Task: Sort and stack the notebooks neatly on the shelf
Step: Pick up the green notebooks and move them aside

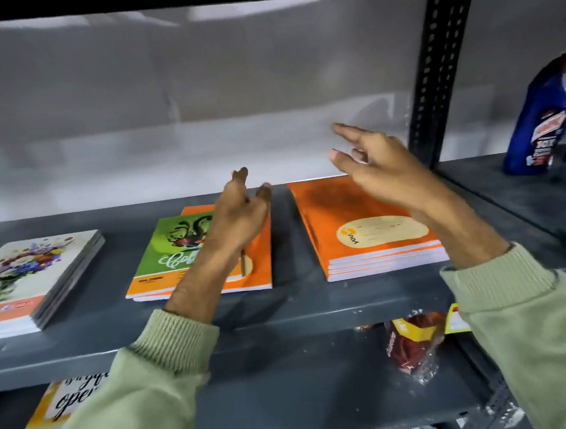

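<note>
Left hand [238, 217]: we see its fingers loose, gripping nothing, resting on the green-covered notebook [174, 250] over an orange one, seemingly askew.
Right hand [381, 171]: fingers spread, empty, above the stack of orange notebooks [368, 229].
Risk: we could nudge either pile off the grey metal shelf [297, 309].

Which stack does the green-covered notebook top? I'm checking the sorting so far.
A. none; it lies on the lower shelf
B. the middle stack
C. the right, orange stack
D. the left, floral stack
B: the green notebook lies on the middle stack, partly under the left hand.
</note>
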### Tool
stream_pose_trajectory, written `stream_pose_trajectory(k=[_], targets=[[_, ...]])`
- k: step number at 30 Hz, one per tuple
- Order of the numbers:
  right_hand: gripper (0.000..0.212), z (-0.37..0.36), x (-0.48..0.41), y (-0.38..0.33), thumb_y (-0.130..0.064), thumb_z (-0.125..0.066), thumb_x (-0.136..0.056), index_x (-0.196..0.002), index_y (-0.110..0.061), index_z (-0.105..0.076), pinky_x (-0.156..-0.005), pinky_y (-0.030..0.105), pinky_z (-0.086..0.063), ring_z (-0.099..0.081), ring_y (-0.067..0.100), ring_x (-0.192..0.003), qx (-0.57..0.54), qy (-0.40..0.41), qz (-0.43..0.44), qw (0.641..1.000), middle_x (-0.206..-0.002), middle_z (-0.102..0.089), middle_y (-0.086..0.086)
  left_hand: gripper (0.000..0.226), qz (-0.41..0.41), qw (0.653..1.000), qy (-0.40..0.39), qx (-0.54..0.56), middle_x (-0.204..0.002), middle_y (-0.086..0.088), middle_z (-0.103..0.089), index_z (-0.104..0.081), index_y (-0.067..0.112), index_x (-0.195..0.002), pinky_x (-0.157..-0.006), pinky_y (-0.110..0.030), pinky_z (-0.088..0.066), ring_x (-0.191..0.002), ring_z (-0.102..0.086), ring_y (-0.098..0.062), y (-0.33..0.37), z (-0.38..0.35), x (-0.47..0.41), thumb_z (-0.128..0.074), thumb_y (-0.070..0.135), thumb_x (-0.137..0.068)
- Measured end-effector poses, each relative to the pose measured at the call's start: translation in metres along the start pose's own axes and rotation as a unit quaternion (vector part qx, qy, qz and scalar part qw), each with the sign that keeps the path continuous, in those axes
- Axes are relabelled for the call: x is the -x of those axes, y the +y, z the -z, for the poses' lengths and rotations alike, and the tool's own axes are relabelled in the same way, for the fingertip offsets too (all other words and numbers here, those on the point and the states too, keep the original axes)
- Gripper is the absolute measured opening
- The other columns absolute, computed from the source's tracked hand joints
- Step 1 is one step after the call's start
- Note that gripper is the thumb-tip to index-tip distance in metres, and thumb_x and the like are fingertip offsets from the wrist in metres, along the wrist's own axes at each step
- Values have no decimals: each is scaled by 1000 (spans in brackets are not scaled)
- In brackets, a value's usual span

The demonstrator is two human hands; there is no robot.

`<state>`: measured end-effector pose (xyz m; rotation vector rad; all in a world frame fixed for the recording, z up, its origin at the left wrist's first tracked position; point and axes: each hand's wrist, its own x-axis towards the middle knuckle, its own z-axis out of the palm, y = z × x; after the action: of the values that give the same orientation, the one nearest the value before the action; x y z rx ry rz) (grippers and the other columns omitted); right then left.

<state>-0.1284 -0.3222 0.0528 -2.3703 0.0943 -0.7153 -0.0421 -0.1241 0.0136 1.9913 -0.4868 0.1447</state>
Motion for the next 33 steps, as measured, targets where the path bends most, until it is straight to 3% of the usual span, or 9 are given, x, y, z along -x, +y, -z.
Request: stream_pose_trajectory(k=[4, 8, 12, 17, 21, 23, 27, 30, 33], targets=[[60, -68, -1, -51, -39, -54, -98, -151, -14, -44, -103, 19, -34, -51, 18, -137, -117, -15, -42, 992, -149, -55, 7, 57, 50, 988, 64, -131, -140, -28, -53, -44, 4, -141, -105, -50, -42, -122, -55, -43, -39, 58, -2, -48, 41, -97], [70, -141, -2, -79, -42, -43, -103, -157, -3, -23, -111, 35, -37, -42, 33, -142, -66, -127, -111, 984, -153, -47, 21, 45, 105, 940, 66, -317, -120, -37, -63, -60, -7, -111, -105, -48, -35, -119, -54, -49, -79, 98, 5, -49, 34, -97], [76, -181, 5, -88, -33, -38, -106, -159, 0, 6, -116, 40, -29, -25, 40, -149, -20, -171, -138, 975, -164, -18, 29, 36, 124, 969, 18, -212, -113, -23, -72, -70, 6, -100, -95, -43, -48, -111, -63, -38, -102, 106, 10, -53, 37, -94], [75, -193, 11, -91, -32, -40, -105, -160, -2, 2, -118, 38, -27, -29, 36, -148, -40, -141, -150, 978, -163, -27, 24, 25, 88, 985, 26, -149, -117, -21, -72, -69, 12, -107, -107, -46, -41, -123, -56, -41, -102, 104, 6, -59, 24, -88], [71, -190, 11, -88, -28, -46, -104, -161, -16, -7, -115, 30, -30, -37, 27, -146, -179, -61, -198, 962, -163, -34, 11, 40, 79, 995, 60, -33, -108, -8, -76, -67, 13, -118, -89, -27, -52, -102, -70, -26, -96, 107, 6, -56, 1, -82], [68, -189, 10, -94, -26, -49, -102, -161, -24, -15, -114, 39, -38, -44, 24, -141, -270, -14, -221, 937, -162, -36, 6, 41, 78, 994, 56, 59, -107, -5, -77, -68, 15, -114, -89, -31, -56, -98, -73, -22, -96, 118, 5, -53, -7, -83], [61, -192, 10, -128, -28, -50, -99, -156, -34, -29, -82, 38, -58, -60, 18, -118, -416, 2, -269, 869, -157, -44, 1, 42, 44, 990, 52, 125, -91, 6, -80, -69, 26, -90, -70, -27, -61, -81, -76, -11, -91, 160, 3, -50, -11, -88], [48, -204, 3, -158, -22, -51, -99, -146, -29, -43, -52, 28, -58, -76, 13, -70, -484, -10, -261, 835, -120, -68, 3, 43, 34, 987, 60, 144, -83, 11, -79, -68, 26, -87, -60, -22, -58, -72, -76, -8, -83, 201, 1, -51, -13, -89], [19, -258, -4, -225, -19, -50, -98, -112, -27, -60, -62, 20, -56, -72, 19, -85, -463, -50, -227, 855, -110, -72, 3, 40, 26, 988, 104, 108, -77, 12, -79, -67, 24, -81, -58, -21, -59, -64, -74, -6, -111, 279, 4, -51, -12, -90]])
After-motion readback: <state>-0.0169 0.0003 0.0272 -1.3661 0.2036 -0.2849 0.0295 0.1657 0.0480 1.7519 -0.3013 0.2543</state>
